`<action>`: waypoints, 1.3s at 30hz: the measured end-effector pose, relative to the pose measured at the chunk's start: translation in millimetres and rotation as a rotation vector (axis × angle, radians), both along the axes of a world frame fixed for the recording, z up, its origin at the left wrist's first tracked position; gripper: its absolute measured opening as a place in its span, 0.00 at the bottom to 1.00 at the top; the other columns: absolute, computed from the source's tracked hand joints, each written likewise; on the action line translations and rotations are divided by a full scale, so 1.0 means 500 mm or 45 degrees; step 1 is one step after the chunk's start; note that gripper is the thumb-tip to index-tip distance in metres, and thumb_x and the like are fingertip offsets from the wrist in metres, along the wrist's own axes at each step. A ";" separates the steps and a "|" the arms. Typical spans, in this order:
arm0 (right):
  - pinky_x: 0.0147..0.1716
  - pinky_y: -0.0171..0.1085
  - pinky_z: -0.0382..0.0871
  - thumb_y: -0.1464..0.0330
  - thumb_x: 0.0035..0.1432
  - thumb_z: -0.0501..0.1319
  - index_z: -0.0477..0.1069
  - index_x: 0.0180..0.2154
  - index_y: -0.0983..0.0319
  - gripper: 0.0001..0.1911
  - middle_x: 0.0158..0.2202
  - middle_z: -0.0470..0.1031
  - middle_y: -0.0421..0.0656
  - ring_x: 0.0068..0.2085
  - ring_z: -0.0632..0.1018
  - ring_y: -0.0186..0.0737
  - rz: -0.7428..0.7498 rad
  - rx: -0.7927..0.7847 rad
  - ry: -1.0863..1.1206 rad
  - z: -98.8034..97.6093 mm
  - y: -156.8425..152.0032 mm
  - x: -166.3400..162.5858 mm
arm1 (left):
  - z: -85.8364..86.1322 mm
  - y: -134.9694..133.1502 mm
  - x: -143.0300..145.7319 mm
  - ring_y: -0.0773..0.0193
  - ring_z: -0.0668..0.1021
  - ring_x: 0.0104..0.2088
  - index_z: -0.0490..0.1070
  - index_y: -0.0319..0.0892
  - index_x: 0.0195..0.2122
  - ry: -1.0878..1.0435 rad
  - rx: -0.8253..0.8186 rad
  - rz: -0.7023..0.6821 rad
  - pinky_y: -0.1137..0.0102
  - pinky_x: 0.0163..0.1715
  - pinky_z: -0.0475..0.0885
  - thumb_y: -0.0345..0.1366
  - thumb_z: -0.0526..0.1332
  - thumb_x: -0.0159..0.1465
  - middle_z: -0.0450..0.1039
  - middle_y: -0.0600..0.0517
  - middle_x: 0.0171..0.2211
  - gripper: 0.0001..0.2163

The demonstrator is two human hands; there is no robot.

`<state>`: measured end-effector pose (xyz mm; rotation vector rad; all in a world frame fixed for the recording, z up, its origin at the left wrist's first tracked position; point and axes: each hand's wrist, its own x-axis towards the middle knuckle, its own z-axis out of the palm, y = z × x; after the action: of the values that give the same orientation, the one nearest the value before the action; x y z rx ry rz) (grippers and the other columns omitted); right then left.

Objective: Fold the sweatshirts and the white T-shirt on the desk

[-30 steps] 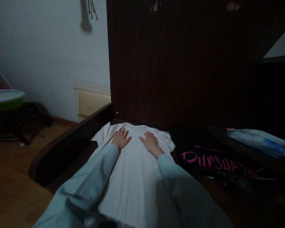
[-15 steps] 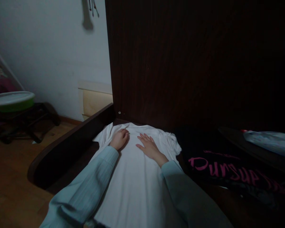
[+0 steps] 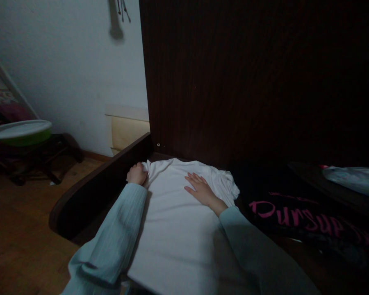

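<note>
A white T-shirt (image 3: 175, 213) lies spread flat on a dark wooden surface in front of me. My left hand (image 3: 137, 174) is closed in a fist on the shirt's left sleeve at the far left corner, beside the dark side rail (image 3: 104, 180). My right hand (image 3: 201, 189) lies flat and open on the shirt's upper right part, fingers stretched toward the collar. Both arms wear pale blue sleeves.
A black garment with pink lettering (image 3: 298, 219) lies to the right of the shirt. A tall dark wooden panel (image 3: 249, 82) stands right behind. A pale plastic bag (image 3: 353, 180) sits far right. Left, on the wooden floor, stands a stool with a green-rimmed basin (image 3: 20, 132).
My left hand slid from the shirt's middle to its left corner and closed on the sleeve. The right hand stayed flat, shifting slightly right. The view drifted a little.
</note>
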<state>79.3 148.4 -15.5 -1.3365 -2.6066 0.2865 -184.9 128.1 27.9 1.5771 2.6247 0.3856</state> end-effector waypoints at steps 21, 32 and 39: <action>0.58 0.46 0.43 0.56 0.59 0.45 0.57 0.56 0.60 0.26 0.61 0.52 0.43 0.62 0.52 0.42 -0.010 0.016 0.052 -0.006 0.003 0.002 | 0.041 -0.019 0.012 0.55 0.76 0.33 0.59 0.39 0.45 -0.120 0.743 0.358 0.66 0.31 0.65 0.40 0.46 0.63 0.73 0.44 0.33 0.13; 0.58 0.46 0.44 0.58 0.60 0.46 0.58 0.56 0.60 0.25 0.61 0.52 0.43 0.61 0.52 0.43 -0.020 0.015 0.047 -0.003 0.000 0.000 | 0.032 -0.014 0.011 0.49 0.76 0.39 0.58 0.39 0.48 -0.187 0.381 0.215 0.63 0.34 0.67 0.39 0.50 0.61 0.73 0.39 0.37 0.16; 0.59 0.45 0.43 0.57 0.60 0.46 0.58 0.56 0.60 0.26 0.61 0.52 0.44 0.61 0.52 0.42 -0.011 0.019 0.053 0.002 -0.004 0.000 | 0.006 -0.008 0.001 0.48 0.74 0.42 0.60 0.40 0.49 -0.149 0.217 0.120 0.61 0.36 0.67 0.35 0.54 0.56 0.72 0.39 0.41 0.18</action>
<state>79.4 146.4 -14.4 -1.3222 -2.5633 0.2900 -184.4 124.1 30.7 1.4281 2.6444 0.7022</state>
